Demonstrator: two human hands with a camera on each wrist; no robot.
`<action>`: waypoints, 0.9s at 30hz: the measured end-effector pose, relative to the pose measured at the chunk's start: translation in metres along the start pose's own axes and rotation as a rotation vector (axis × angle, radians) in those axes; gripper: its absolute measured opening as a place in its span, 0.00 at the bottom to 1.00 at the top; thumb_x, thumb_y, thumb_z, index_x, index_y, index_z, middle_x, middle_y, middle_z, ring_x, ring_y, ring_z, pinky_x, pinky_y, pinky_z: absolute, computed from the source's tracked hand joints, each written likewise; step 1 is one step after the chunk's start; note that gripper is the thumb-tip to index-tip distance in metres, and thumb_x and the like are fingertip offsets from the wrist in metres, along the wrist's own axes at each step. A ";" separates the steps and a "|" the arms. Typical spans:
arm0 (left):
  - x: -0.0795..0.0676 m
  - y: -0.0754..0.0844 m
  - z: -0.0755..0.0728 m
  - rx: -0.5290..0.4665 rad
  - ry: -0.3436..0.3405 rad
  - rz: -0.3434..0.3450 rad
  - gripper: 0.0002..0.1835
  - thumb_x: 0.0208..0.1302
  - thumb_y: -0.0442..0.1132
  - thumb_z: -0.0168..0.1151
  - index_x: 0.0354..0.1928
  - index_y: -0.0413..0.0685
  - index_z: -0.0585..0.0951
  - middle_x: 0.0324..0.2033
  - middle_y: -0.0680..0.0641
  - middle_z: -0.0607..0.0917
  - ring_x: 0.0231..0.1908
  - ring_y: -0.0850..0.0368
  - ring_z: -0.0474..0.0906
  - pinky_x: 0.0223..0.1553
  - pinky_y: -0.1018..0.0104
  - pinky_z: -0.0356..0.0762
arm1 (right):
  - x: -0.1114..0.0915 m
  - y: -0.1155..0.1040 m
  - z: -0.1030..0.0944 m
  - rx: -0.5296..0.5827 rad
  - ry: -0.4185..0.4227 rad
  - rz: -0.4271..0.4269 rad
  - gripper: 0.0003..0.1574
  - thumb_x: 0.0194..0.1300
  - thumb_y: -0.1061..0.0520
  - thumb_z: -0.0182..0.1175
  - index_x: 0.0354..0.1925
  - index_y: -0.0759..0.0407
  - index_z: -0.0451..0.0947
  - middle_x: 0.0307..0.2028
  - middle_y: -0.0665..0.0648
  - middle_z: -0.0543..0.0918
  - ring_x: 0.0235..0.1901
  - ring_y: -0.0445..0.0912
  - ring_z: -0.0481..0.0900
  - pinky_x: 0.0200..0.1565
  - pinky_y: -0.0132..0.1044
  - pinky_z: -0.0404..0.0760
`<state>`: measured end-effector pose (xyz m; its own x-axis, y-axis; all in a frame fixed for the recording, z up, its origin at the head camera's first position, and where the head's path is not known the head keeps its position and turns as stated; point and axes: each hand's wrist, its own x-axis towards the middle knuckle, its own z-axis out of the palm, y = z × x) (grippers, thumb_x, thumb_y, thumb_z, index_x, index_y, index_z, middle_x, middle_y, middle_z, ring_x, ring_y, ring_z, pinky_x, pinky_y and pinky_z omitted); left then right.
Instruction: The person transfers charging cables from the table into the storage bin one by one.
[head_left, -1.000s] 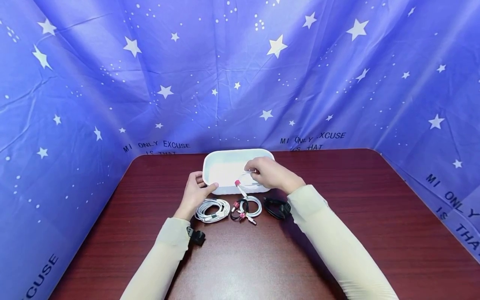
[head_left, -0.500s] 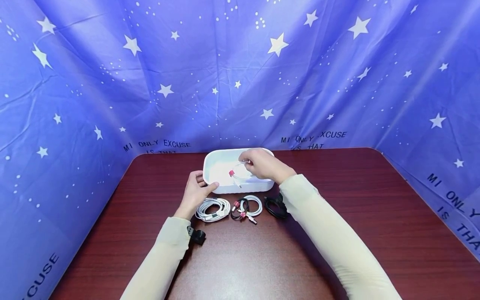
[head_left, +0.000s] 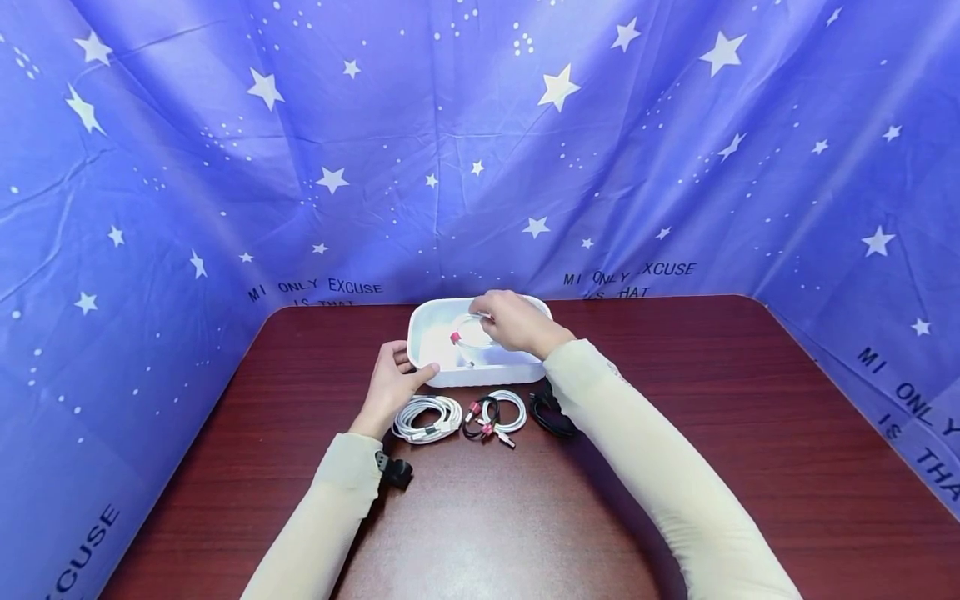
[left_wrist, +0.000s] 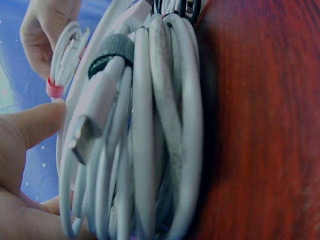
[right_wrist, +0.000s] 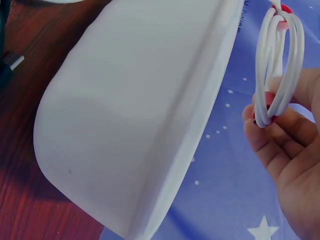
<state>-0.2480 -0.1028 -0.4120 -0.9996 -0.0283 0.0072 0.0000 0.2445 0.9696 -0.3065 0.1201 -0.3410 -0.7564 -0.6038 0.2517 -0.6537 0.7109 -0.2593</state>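
My right hand (head_left: 517, 323) pinches a small coiled white cable (right_wrist: 295, 60) and holds it above the white plastic basin (head_left: 495, 377). Red ties bind the coil at two spots in the right wrist view. My left hand (head_left: 393, 379) grips the basin's left end, thumb over the near rim and fingers along the outer side. Just in front of the basin lies a thick coil of white cable (left_wrist: 142, 125) with a dark green tie. Beside it are a smaller white coil (head_left: 522, 412) and a thin black cable (head_left: 467, 425) with red ties, overlapping.
A black coiled cable (head_left: 551, 419) lies to the right, partly hidden by the right sleeve (head_left: 600, 400). The dark red wooden table (head_left: 480, 517) extends toward me. A blue star-patterned curtain (head_left: 450, 125) stands behind and at both sides.
My right hand has moved left and farther back over the basin with the white cable, whose hanging end has left the near rim. The left hand stays in place.
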 end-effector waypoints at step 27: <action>0.002 -0.002 0.000 0.004 0.006 0.013 0.36 0.54 0.34 0.71 0.61 0.36 0.62 0.52 0.36 0.74 0.55 0.44 0.74 0.49 0.59 0.77 | 0.025 -0.006 0.024 -0.079 -0.044 0.012 0.20 0.61 0.69 0.53 0.50 0.61 0.80 0.46 0.58 0.82 0.49 0.50 0.78 0.54 0.41 0.74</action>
<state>-0.2495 -0.1030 -0.4144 -0.9993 -0.0306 0.0215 0.0133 0.2485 0.9686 -0.3225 0.0923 -0.3557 -0.7656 -0.6091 0.2071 -0.6421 0.7435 -0.1871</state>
